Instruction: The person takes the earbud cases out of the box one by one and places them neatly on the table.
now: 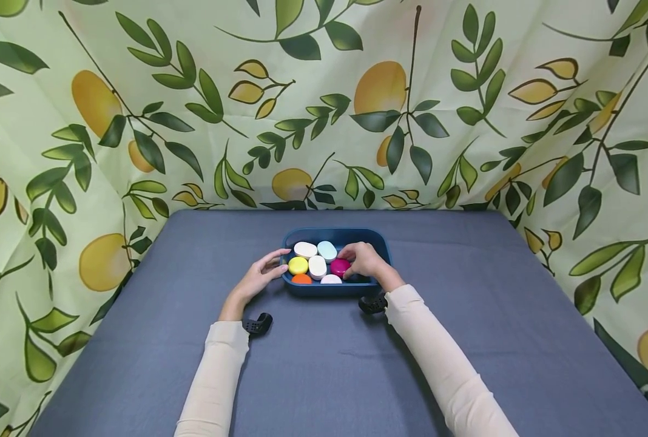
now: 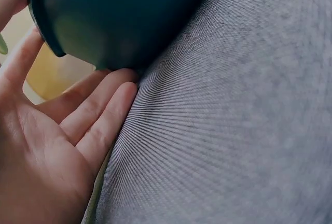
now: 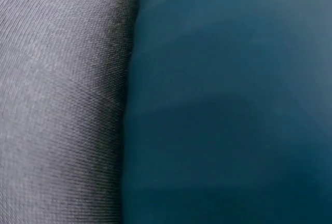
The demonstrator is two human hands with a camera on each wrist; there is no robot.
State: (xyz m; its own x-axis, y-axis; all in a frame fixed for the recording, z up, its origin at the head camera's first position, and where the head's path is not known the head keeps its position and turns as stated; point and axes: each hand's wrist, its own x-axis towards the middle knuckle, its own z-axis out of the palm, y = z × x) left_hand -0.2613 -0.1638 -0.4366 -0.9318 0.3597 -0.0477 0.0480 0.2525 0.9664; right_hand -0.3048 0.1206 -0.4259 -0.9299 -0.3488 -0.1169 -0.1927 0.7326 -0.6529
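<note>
A dark blue rectangular bin (image 1: 335,291) with rounded corners stands on the table and holds several smooth oval pieces that look like soap bars. My left hand (image 1: 261,273) lies at the bin's left end. In the left wrist view its nearly straight fingers (image 2: 91,105) touch the outer wall and rim. My right hand (image 1: 364,260) reaches in at the right side, with thumb and fingers around a magenta soap bar (image 1: 339,267). Beside that bar lie a white soap bar (image 1: 317,267) and a light blue one (image 1: 327,250). The right wrist view shows only the bin's wall (image 3: 228,105) and cloth.
A yellow soap bar (image 1: 298,266) and an orange one (image 1: 301,279) sit at the bin's left. Grey-blue cloth (image 1: 313,364) covers the table. A leaf-and-fruit curtain (image 1: 313,91) hangs behind and along both sides. Black bands (image 1: 257,325) sit at both wrists.
</note>
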